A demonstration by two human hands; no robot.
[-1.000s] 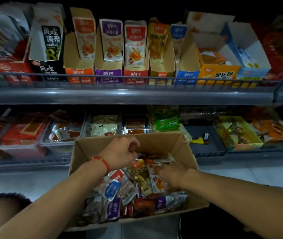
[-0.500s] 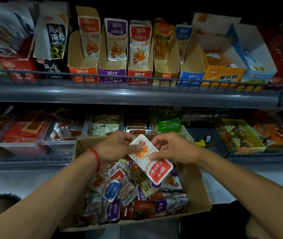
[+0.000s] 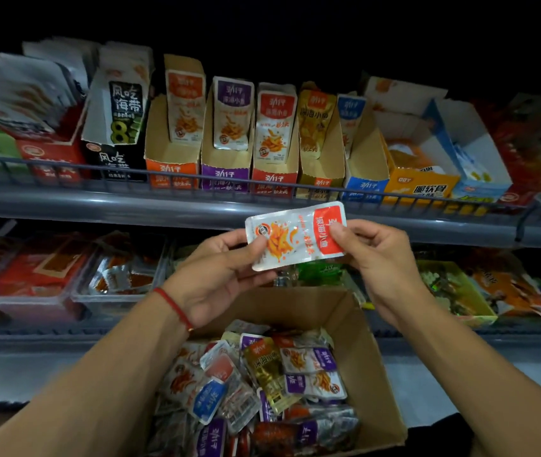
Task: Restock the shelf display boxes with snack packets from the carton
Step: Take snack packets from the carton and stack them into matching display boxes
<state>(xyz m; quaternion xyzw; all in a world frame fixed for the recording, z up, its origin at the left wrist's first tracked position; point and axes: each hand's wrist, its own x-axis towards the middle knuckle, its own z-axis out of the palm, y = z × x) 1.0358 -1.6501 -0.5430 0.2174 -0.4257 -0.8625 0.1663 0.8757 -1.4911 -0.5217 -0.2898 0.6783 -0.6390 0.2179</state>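
A red-and-white snack packet (image 3: 295,234) lies sideways in the air in front of the shelf edge. My left hand (image 3: 219,275) pinches its left end and my right hand (image 3: 377,258) pinches its red right end. Below them the open cardboard carton (image 3: 361,357) holds several mixed packets (image 3: 262,384) in red, purple, blue and gold. On the upper shelf stands a row of display boxes: orange (image 3: 171,159), purple (image 3: 226,169), red (image 3: 270,174), gold (image 3: 320,178) and blue (image 3: 366,179), each with packets upright at its back.
A grey wire rail (image 3: 196,179) runs along the upper shelf front. A black seaweed box (image 3: 120,127) stands left of the row, a yellow box (image 3: 420,183) and a blue-white box (image 3: 473,153) to the right. The lower shelf carries clear trays (image 3: 120,278) and a green tray (image 3: 453,291).
Both hands left the carton and lifted the red packet up in front of the shelf edge, turning it sideways. The view tilted up toward the upper shelf.
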